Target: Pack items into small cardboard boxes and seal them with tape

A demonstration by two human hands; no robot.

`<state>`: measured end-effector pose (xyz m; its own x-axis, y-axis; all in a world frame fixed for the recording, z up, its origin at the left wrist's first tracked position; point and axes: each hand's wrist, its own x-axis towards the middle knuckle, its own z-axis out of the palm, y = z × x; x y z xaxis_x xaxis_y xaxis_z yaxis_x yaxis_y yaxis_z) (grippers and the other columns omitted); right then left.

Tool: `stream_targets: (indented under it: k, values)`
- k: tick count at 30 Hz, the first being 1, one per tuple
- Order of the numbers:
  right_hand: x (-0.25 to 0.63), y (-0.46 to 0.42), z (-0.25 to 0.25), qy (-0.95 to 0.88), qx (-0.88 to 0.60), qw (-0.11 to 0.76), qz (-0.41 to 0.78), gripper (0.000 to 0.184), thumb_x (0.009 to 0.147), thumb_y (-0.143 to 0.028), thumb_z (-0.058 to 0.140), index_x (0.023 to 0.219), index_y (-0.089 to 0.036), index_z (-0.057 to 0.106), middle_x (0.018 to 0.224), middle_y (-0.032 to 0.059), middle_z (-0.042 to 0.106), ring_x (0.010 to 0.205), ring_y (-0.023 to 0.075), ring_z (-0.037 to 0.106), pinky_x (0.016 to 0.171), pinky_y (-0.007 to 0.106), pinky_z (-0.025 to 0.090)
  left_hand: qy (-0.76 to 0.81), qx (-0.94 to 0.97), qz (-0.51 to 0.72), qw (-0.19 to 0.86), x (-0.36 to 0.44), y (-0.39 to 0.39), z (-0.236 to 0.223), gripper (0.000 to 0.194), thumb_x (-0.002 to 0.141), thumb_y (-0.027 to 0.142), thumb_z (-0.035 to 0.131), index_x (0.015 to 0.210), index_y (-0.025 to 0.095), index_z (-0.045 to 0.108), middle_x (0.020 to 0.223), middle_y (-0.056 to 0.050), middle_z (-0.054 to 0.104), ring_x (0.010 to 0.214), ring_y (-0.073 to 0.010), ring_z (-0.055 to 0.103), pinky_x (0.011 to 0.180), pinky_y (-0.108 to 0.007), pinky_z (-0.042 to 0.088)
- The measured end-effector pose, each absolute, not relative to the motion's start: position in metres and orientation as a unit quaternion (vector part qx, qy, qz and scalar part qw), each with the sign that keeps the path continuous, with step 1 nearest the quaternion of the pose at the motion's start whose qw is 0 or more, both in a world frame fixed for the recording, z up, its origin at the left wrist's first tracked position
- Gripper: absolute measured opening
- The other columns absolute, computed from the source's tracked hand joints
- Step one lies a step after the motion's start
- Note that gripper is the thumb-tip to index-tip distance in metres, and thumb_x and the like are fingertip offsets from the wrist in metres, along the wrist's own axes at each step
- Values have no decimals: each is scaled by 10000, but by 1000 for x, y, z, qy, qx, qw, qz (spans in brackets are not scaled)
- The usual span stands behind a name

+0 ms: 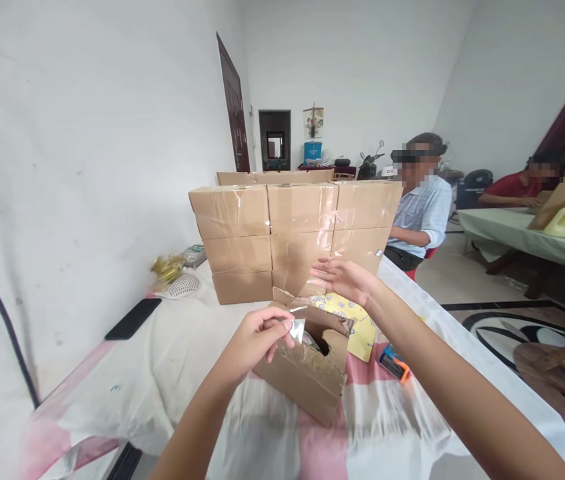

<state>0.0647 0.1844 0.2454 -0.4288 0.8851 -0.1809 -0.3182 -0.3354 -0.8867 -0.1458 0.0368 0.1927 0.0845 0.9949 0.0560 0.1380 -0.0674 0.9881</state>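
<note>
An opened cardboard box (307,373) with torn flaps sits on the table in front of me. My left hand (255,337) hovers over its near left corner and pinches a small strip of clear tape (296,328) between thumb and fingers. My right hand (345,280) is held above the far side of the box, fingers stretched out flat and holding nothing. A yellow printed packet (357,320) lies just behind the box, under my right wrist.
A wall of taped cardboard boxes (292,233) stands stacked at the back of the table. An orange-and-blue cutter (393,363) lies right of the box, a black phone (132,318) at the left. Two people sit at the right, one at another table (512,233).
</note>
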Motion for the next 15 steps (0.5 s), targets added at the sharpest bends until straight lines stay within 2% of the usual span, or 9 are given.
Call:
stream_targets:
  k: [5, 8, 11, 15]
  values:
    - [70, 191, 243, -379, -362, 420, 741, 79, 854, -156, 572, 915, -177, 617, 1067, 116, 653, 1088, 253, 646, 1036, 540, 524, 469, 555, 478, 494, -142, 56, 182, 313, 895, 443, 656, 1026, 159, 683, 721, -27, 711, 524, -107, 577, 566, -246, 454]
    - [76, 196, 240, -362, -372, 426, 741, 73, 868, -223, 556, 894, -188, 615, 1090, 113, 625, 1087, 265, 614, 1033, 620, 496, 482, 541, 469, 504, -137, 64, 172, 334, 890, 449, 654, 1059, 161, 667, 733, -28, 707, 571, -123, 617, 584, -243, 452]
    - [79, 201, 236, -352, -365, 420, 753, 61, 843, -246, 566, 859, -202, 605, 1080, 108, 625, 1072, 270, 604, 999, 606, 520, 493, 536, 463, 506, -135, 64, 168, 352, 886, 447, 655, 1102, 169, 653, 746, -24, 705, 601, -132, 634, 588, -243, 449]
    - [79, 201, 233, -365, -342, 409, 763, 87, 823, -286, 572, 856, -213, 607, 1110, 126, 650, 1117, 292, 605, 971, 565, 542, 471, 541, 494, 492, -139, 59, 164, 347, 866, 454, 681, 1066, 171, 664, 716, -16, 700, 526, -115, 575, 573, -261, 459]
